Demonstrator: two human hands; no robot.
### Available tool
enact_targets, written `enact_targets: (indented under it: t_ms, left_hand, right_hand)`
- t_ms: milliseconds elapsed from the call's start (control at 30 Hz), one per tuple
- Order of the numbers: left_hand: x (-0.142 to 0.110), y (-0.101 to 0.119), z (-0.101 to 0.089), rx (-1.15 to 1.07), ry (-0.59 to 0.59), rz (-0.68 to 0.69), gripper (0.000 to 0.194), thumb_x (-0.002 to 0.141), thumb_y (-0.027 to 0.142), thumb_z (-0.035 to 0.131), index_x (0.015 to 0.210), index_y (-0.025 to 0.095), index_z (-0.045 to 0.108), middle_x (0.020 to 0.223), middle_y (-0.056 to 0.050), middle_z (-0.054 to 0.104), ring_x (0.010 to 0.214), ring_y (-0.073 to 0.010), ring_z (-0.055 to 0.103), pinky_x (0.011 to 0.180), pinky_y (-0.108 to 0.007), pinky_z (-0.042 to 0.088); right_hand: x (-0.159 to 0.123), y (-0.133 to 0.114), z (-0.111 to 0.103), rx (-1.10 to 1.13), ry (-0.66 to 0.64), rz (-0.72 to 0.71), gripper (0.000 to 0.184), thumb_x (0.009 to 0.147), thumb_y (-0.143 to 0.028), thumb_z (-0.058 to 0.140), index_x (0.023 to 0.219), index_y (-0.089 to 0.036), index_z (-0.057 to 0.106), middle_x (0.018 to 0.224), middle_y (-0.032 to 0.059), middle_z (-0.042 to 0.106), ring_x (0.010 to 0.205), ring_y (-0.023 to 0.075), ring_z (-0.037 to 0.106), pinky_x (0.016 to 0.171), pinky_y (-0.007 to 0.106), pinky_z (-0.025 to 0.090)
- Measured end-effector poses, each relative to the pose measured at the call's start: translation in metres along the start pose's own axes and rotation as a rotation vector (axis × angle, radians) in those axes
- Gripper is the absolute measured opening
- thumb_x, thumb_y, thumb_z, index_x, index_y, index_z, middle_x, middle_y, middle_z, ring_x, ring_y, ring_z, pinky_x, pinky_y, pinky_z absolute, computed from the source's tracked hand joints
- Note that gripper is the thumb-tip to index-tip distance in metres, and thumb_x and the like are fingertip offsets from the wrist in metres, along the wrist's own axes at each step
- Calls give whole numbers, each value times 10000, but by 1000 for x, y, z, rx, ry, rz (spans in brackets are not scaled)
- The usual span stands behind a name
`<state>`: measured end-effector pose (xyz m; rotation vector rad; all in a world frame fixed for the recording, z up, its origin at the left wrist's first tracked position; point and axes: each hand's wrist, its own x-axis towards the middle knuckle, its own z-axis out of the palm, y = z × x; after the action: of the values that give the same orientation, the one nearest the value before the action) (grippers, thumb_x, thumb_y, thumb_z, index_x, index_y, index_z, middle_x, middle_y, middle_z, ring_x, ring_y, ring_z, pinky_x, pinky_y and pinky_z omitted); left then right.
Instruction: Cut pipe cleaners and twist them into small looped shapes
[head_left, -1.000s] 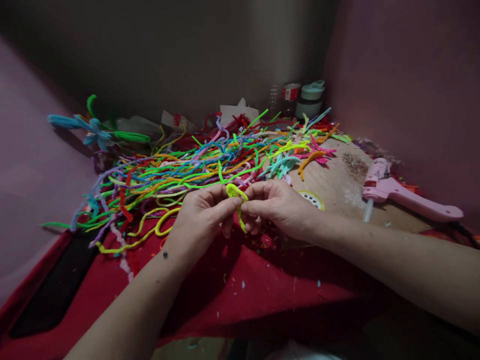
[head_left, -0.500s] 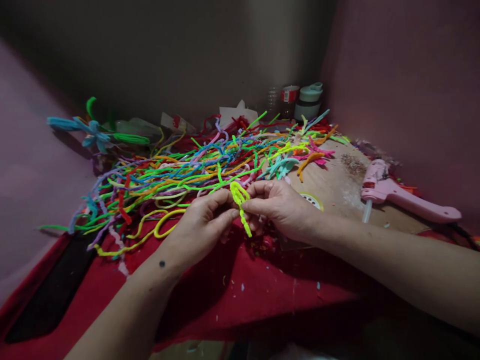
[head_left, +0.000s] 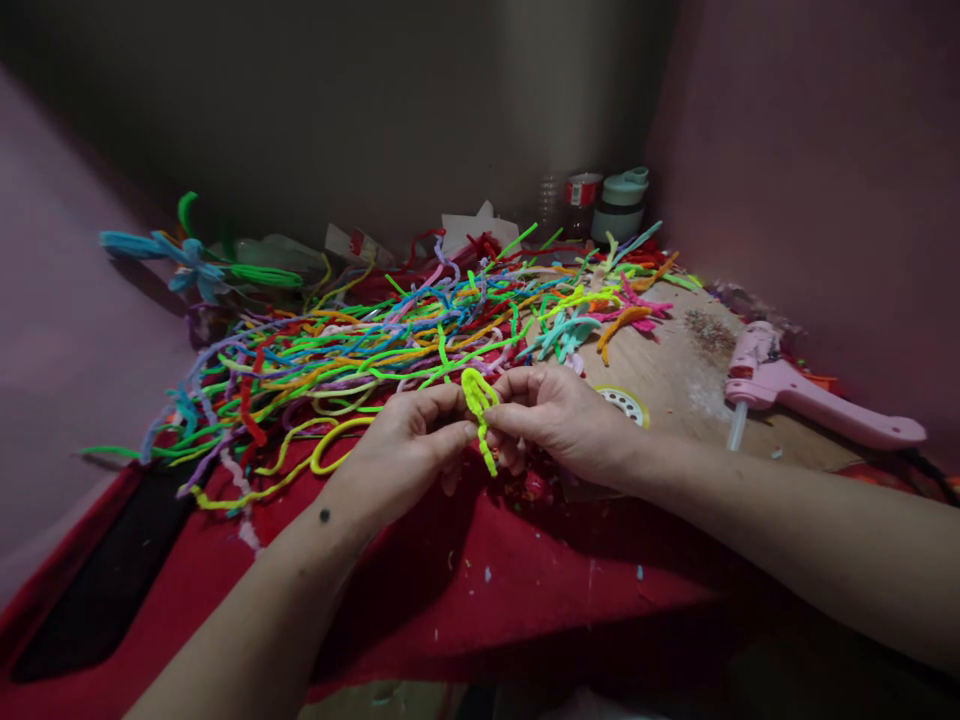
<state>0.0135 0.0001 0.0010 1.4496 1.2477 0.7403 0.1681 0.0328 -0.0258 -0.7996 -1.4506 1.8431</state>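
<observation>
A bright yellow pipe cleaner point(head_left: 478, 393) is bent into a narrow loop with a twisted tail hanging below it. My left hand point(head_left: 409, 445) pinches it from the left with thumb and fingertips. From the right, the thumb and forefinger of my right hand point(head_left: 559, 415) close on the same piece, just under the loop. Part of the twist is hidden by my fingers. Directly behind my hands spreads a tangled heap of pipe cleaners point(head_left: 360, 350) in many colours.
A pink glue gun point(head_left: 806, 390) rests on the brown board point(head_left: 675, 380) at the right. A white perforated disc point(head_left: 622, 405) lies by my right wrist. Bottles and a lidded cup point(head_left: 621, 205) stand at the back. A black strip point(head_left: 97, 590) lies on the red cloth point(head_left: 525, 600).
The yellow tail has swung slightly to the left and points more straight down. Both hands keep their pinch in nearly the same place.
</observation>
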Motion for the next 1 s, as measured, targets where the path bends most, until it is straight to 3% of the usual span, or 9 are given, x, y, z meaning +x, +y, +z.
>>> enact_targets:
  t_ms: [167,467,800,1000]
  left_hand:
    - [2,-3,1,-46,53,-40,88,732,232,597,745,146,579,540,26,538,386,-79,444,371,-206,403]
    - [0,-3,-5,-26,-56,-79,80,759,225,578,781,150,567,646,-8,603,416,-82,499,401,-201,373]
    - [0,-2,-9,14,-161,-82,223,746,96,486,934,133,599,736,-31,636,443,-100,540,442,-225,437]
    - [-1,5,-12,127,8,56,120,763,205,591,858,153,642,738,-16,630,619,-110,563,565,-204,459]
  right_hand:
    - [0,2,2,-42,30,-86,117,696,-116,633,750,-146,533,544,-56,550,463,64,499,447,175,407]
    - [-6,-8,6,51,56,121,127,748,-103,589,641,-147,535,461,-40,556,367,71,518,344,150,395]
    - [-6,-8,7,86,58,215,106,739,-84,598,659,-142,562,480,-8,598,393,93,562,351,153,431]
    - [-6,-6,6,-12,69,156,119,752,-119,579,643,-154,546,479,-15,577,380,94,530,350,179,408]
